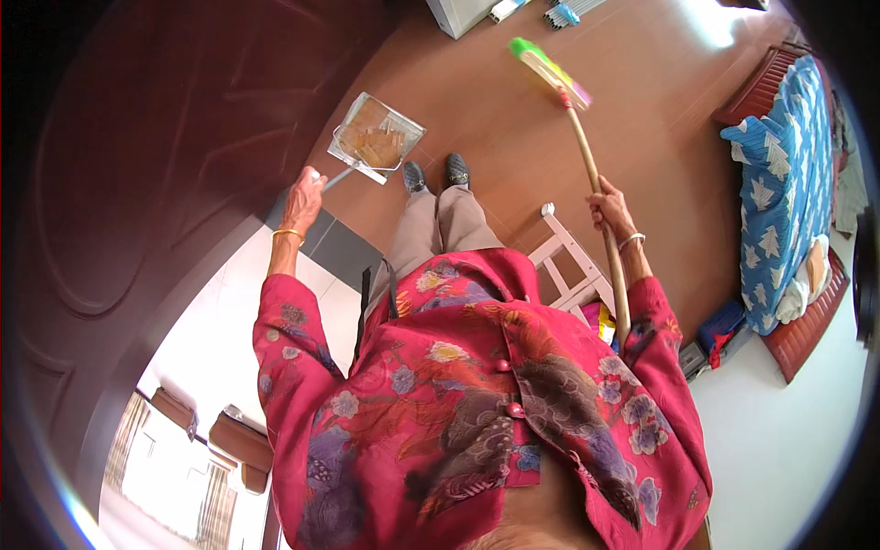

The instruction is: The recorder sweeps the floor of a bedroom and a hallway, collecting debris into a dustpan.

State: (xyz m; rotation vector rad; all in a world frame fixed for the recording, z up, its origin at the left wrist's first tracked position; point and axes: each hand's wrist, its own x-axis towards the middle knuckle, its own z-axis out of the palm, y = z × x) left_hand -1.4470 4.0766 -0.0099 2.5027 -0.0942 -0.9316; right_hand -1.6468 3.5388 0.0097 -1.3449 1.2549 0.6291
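Observation:
My left hand (302, 199) is closed around the handle of a metal dustpan (379, 137), which lies over the brown floor left of my shoes. The pan has a wire bail and a worn, brownish inside. My right hand (610, 210) grips the wooden stick of a broom (550, 74). The broom's head, with green, yellow and pink bristles, is blurred and stands off at the upper right, well apart from the dustpan. Behind my right hand the stick runs back along my forearm.
A dark red panelled door (158, 137) fills the left side. A white wooden frame (572, 261) stands between my legs and right arm. At the right is a bed with a blue tree-patterned cover (777, 199). Bundled tubes (565, 15) and a pale box (457, 15) lie ahead.

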